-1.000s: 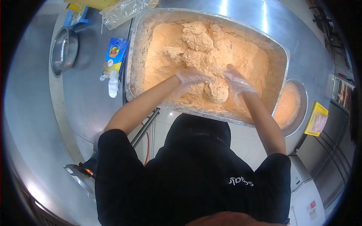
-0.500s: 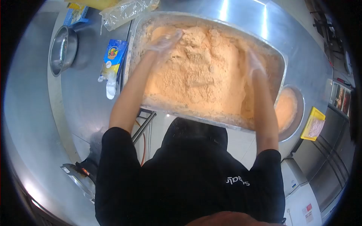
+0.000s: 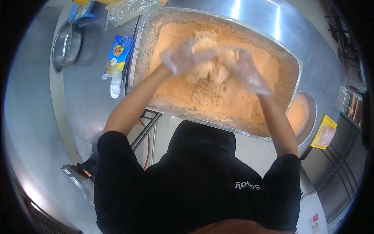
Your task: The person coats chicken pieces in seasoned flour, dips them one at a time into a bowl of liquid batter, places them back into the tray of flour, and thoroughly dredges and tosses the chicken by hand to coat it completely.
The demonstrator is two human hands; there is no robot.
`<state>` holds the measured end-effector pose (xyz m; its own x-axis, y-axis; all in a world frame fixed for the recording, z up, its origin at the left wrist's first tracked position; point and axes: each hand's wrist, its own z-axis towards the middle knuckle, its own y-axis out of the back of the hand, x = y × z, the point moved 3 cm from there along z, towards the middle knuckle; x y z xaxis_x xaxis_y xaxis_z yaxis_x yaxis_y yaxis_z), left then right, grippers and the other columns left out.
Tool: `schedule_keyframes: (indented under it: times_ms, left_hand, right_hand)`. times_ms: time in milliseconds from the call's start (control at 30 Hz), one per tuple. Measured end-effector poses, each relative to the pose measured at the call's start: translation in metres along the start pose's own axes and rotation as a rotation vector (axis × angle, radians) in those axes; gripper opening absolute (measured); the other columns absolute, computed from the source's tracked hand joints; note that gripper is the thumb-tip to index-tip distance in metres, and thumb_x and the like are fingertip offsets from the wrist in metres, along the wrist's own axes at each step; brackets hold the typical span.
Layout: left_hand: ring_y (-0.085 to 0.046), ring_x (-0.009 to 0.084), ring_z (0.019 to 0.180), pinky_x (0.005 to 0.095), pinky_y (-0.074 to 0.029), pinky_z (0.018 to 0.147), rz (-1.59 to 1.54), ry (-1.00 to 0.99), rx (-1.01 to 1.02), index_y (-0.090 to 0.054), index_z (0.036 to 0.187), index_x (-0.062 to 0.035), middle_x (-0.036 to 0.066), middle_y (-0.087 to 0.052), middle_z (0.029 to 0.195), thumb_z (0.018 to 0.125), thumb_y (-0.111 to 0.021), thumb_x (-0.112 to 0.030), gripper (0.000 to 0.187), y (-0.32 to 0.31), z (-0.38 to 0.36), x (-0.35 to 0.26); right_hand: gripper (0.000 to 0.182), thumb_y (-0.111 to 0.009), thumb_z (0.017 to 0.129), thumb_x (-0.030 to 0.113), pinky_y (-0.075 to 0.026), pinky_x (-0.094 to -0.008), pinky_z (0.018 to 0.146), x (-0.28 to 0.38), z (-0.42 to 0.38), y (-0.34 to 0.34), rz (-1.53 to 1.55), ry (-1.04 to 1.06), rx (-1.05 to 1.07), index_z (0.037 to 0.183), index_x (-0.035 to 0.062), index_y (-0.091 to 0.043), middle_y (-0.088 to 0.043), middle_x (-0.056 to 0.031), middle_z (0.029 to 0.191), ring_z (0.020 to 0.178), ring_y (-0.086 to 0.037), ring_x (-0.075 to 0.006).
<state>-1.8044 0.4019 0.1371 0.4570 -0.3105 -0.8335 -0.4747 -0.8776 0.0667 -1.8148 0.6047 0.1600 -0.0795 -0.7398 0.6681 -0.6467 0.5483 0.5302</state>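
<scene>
A large metal tray holds orange-tinted powder. Over its middle, my left hand, in a clear glove, has its fingers stretched toward the centre. My right hand, gloved too, faces it from the other side, its fingers smeared by motion. Between the hands are pale, powder-coated clumps, blurred; whether they are gripped or only touched cannot be made out.
Left of the tray lie a blue and yellow packet, a metal bowl, a blue basket and a clear plastic bag. On the right are a round pan of powder and a yellow tray.
Both hands have moved inward from the sides of the tray to its middle. Clumps now show between them, where powder lay heaped before.
</scene>
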Motion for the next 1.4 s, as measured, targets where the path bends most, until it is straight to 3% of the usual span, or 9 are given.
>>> schedule_keyframes:
  times_ms: [233, 400, 600, 667, 767, 933, 1167, 1267, 1400]
  left_hand:
    - [-0.032, 0.0298, 0.135, 0.0496, -0.005, 0.120, 0.537, -0.494, -0.279, -0.048, 0.140, -0.0118, 0.012, -0.045, 0.141, 0.086, -0.056, -0.059, 0.072, -0.062, -0.061, 0.055]
    - [-0.040, 0.0306, 0.134, 0.0480, -0.025, 0.116, 0.661, -0.618, -0.083, 0.011, 0.147, -0.0086, 0.017, -0.036, 0.144, 0.081, -0.067, -0.009, 0.102, -0.040, -0.031, 0.055]
    - [-0.044, 0.0299, 0.131, 0.0471, -0.031, 0.114, 0.719, -0.753, -0.205, -0.019, 0.147, -0.0030, 0.017, -0.043, 0.140, 0.084, -0.066, -0.021, 0.081, -0.003, 0.009, 0.061]
    - [-0.045, 0.0291, 0.130, 0.0466, -0.034, 0.113, 1.091, -0.740, -0.325, -0.035, 0.143, -0.0014, 0.018, -0.047, 0.137, 0.085, -0.068, -0.031, 0.072, -0.004, -0.002, 0.042]
    - [-0.046, 0.0297, 0.130, 0.0468, -0.039, 0.110, 0.712, -0.594, -0.283, -0.046, 0.139, -0.0002, 0.019, -0.051, 0.136, 0.087, -0.066, -0.045, 0.071, -0.004, -0.019, 0.010]
    - [-0.035, 0.0320, 0.140, 0.0513, -0.034, 0.113, 0.187, 0.369, -0.517, -0.032, 0.150, -0.0036, 0.017, -0.036, 0.153, 0.091, -0.055, -0.056, 0.082, 0.028, -0.004, 0.049]
    - [-0.018, 0.0312, 0.150, 0.0568, -0.026, 0.116, -0.134, 0.224, -0.109, -0.018, 0.158, -0.0192, 0.014, -0.019, 0.163, 0.094, -0.033, -0.072, 0.085, -0.028, 0.020, 0.008]
    - [-0.015, 0.0316, 0.151, 0.0546, -0.018, 0.120, -0.314, 0.195, -0.039, -0.025, 0.156, -0.0250, 0.011, -0.025, 0.161, 0.094, -0.045, -0.065, 0.077, -0.038, 0.024, 0.002]
    - [-0.035, 0.0293, 0.142, 0.0545, -0.025, 0.117, -0.022, 0.063, 0.078, -0.039, 0.150, -0.0228, 0.012, -0.031, 0.158, 0.095, -0.052, -0.055, 0.065, -0.014, 0.009, 0.013]
  right_hand:
    - [0.056, -0.066, 0.087, 0.042, -0.045, -0.0403, 0.102, -0.035, -0.066, -0.078, -0.652, 0.500, -0.159, 0.131, 0.0092, -0.057, -0.060, -0.0129, 0.131, 0.119, -0.058, -0.0276]
    - [0.052, -0.065, 0.086, 0.044, -0.035, -0.0432, 0.107, -0.077, -0.054, -0.112, -0.875, 0.578, -0.301, 0.128, 0.0135, -0.061, -0.065, -0.0088, 0.118, 0.113, -0.058, -0.0246]
    - [0.052, -0.059, 0.090, 0.047, -0.038, -0.0478, 0.105, -0.048, -0.007, -0.097, -0.722, 0.526, -0.484, 0.126, 0.0098, -0.062, -0.066, -0.0119, 0.117, 0.117, -0.058, -0.0271]
    - [0.054, -0.055, 0.093, 0.049, -0.043, -0.0494, 0.101, -0.038, -0.006, -0.090, -0.629, 0.342, -0.355, 0.126, 0.0069, -0.061, -0.066, -0.0144, 0.116, 0.117, -0.058, -0.0285]
    - [0.060, -0.048, 0.097, 0.054, -0.047, -0.0493, 0.098, -0.005, -0.019, -0.043, -0.273, 0.022, -0.218, 0.127, 0.0029, -0.059, -0.066, -0.0175, 0.117, 0.118, -0.058, -0.0291]
    - [0.068, -0.035, 0.102, 0.055, -0.034, -0.0416, 0.114, -0.124, -0.009, -0.005, 0.192, -0.248, -0.301, 0.146, 0.0032, -0.040, -0.045, -0.0216, 0.146, 0.139, -0.040, -0.0268]
    - [0.061, -0.035, 0.103, 0.046, -0.029, -0.0406, 0.117, -0.080, 0.045, -0.037, 0.653, -0.411, -0.131, 0.148, 0.0044, -0.035, -0.037, -0.0209, 0.151, 0.143, -0.032, -0.0287]
    - [0.059, -0.034, 0.104, 0.043, -0.027, -0.0401, 0.118, -0.082, 0.038, -0.030, 0.704, -0.374, -0.103, 0.149, 0.0049, -0.033, -0.033, -0.0206, 0.153, 0.145, -0.029, -0.0295]
    - [0.055, -0.038, 0.103, 0.039, -0.028, -0.0405, 0.118, -0.048, -0.024, -0.040, 0.344, -0.210, -0.245, 0.146, 0.0043, -0.037, -0.033, -0.0220, 0.153, 0.145, -0.029, -0.0318]
